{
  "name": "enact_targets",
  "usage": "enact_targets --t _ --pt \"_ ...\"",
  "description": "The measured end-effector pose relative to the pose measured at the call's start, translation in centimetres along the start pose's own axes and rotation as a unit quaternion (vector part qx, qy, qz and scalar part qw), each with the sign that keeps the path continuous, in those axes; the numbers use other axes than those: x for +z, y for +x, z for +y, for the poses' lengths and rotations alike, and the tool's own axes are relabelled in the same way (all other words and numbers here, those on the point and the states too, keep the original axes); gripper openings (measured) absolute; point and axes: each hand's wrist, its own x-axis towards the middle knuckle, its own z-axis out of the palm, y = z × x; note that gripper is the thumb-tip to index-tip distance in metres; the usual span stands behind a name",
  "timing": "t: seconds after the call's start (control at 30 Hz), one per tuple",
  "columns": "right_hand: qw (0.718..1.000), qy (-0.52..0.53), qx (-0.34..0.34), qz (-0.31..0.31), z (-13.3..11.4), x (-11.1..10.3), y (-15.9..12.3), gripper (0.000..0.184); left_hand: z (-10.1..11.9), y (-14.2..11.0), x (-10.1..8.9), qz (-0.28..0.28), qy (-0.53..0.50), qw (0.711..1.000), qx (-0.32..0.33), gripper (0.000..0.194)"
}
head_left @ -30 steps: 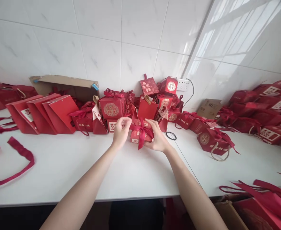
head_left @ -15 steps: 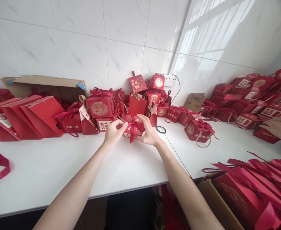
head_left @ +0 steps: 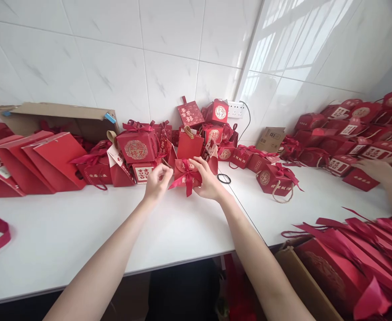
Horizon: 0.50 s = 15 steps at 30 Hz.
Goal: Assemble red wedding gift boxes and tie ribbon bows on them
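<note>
A small red gift box (head_left: 180, 166) with gold lettering and a red ribbon bow (head_left: 188, 177) sits on the white table in front of me. My right hand (head_left: 206, 180) grips its right side, fingers over the top edge and thumb low near the front. Just left of the box is my left hand (head_left: 157, 182), its thumb and fingers pinched together. One ribbon tail reaches left, close below those fingertips; whether they hold anything is hidden.
Red boxes (head_left: 136, 148) crowd the wall behind, with flat red bags (head_left: 59, 162) at left. A black ring (head_left: 224, 179) and a rope-handled box (head_left: 276, 180) lie to the right. A co-worker's hand (head_left: 374, 171) touches a box at far right; a full carton (head_left: 304, 281) stands nearer.
My left hand has drawn back left from the bow, and the left ribbon tail now stretches out sideways. My right hand stays on the box. The co-worker's hand and box shifted left.
</note>
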Motion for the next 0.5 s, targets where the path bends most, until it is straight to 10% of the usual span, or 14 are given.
enact_targets --t 0.1,0.5 --pt "1.0 0.007 -0.019 -0.011 -0.6 0.4 0.1 0.085 -0.7 0.3 0.6 0.063 0.035 0.996 0.044 0.03" --pt "0.995 0.09 0.004 0.034 -1.8 1.1 0.2 0.065 -1.9 0.6 0.9 0.001 0.081 0.994 0.078 0.03"
